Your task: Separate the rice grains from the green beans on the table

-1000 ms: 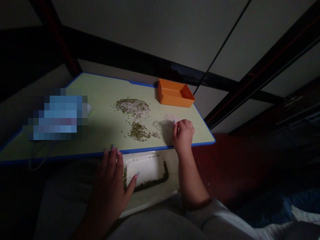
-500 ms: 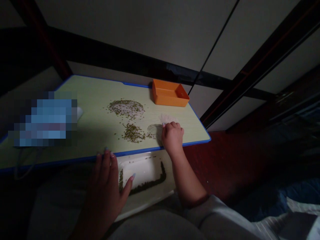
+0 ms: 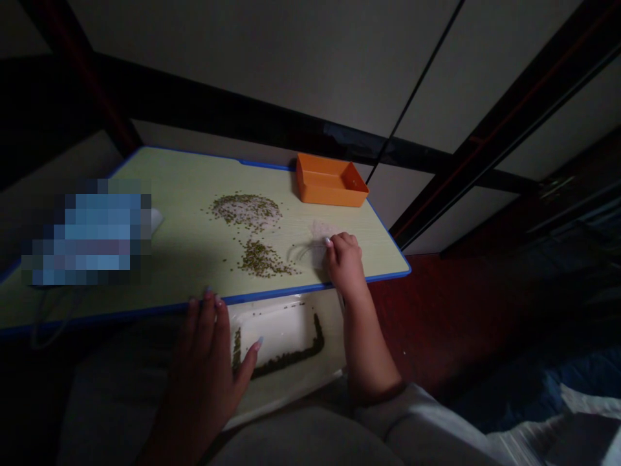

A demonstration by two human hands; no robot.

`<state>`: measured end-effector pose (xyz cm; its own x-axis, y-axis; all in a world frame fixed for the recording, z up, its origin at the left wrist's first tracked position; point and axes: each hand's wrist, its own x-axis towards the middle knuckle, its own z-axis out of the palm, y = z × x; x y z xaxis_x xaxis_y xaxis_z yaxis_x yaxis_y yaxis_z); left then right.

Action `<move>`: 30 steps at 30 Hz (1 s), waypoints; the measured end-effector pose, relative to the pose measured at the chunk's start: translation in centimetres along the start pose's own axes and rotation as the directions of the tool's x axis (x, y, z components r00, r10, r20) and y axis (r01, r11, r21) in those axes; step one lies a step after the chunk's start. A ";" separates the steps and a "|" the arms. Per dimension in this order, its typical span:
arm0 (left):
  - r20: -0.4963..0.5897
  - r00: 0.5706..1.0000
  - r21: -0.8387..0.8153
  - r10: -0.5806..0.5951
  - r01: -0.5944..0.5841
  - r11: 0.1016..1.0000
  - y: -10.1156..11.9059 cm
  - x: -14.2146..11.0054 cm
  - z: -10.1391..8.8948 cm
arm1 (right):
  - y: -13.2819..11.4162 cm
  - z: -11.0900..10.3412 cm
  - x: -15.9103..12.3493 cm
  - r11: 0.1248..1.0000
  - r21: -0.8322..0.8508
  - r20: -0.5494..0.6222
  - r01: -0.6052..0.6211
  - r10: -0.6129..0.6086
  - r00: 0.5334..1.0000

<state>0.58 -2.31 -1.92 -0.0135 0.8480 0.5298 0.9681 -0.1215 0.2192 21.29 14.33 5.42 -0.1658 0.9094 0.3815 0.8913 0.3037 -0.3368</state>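
My right hand [image 3: 345,259] is closed, pinching a thin see-through piece with a curved rim [image 3: 295,251]; its exact kind I cannot make out. The rim is down at the table top, just right of a small pile of green beans [image 3: 259,257]. Behind that pile spreads a larger heap of green beans mixed with pale grains [image 3: 247,210]. A thin patch of pale grains [image 3: 320,228] lies just beyond my right fingers. My left hand [image 3: 208,349] is open, fingertips at the table's near edge and thumb apart, over the left side of a white basin [image 3: 334,323].
Green beans line the inner edges of the basin, below the blue-edged table [image 3: 184,188]. An orange open box [image 3: 334,191] stands at the table's back right corner. A blurred-out blue object [image 3: 94,226] lies on the left. Cabinet panels rise behind.
My right hand has moved a little to the right with the clear piece, drawing it away from the small pile. Some beans by the pile have shifted. My left hand has stayed put.
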 end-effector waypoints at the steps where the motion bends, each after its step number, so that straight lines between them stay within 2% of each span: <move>1: 0.001 1.000 -0.002 -0.002 0.002 1.000 0.0 0.0 0.0 | 0.4 -0.1 0.0 1.000 0.003 0.010 0.008 -0.008 1.000; 8: -0.085 0.995 0.007 0.050 -0.050 0.999 -0.3 0.1 0.5 | 1.0 -0.9 -0.1 0.992 -0.117 0.092 -0.037 0.048 0.995; 14: -0.072 0.996 -0.009 0.047 -0.047 0.999 -0.3 -0.1 0.5 | 0.5 -0.9 -0.3 0.991 -0.132 0.146 -0.006 0.025 0.989; 30: -0.076 0.996 -0.004 0.046 -0.047 0.999 -0.1 0.1 0.4 | 0.5 -1.1 -0.5 0.995 -0.093 0.161 0.021 -0.006 0.987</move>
<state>0.63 -2.01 -2.24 0.0123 0.7998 0.6001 0.9666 -0.1632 0.1977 22.24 13.70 6.00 -0.2365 0.9415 0.2400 0.9230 0.2949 -0.2473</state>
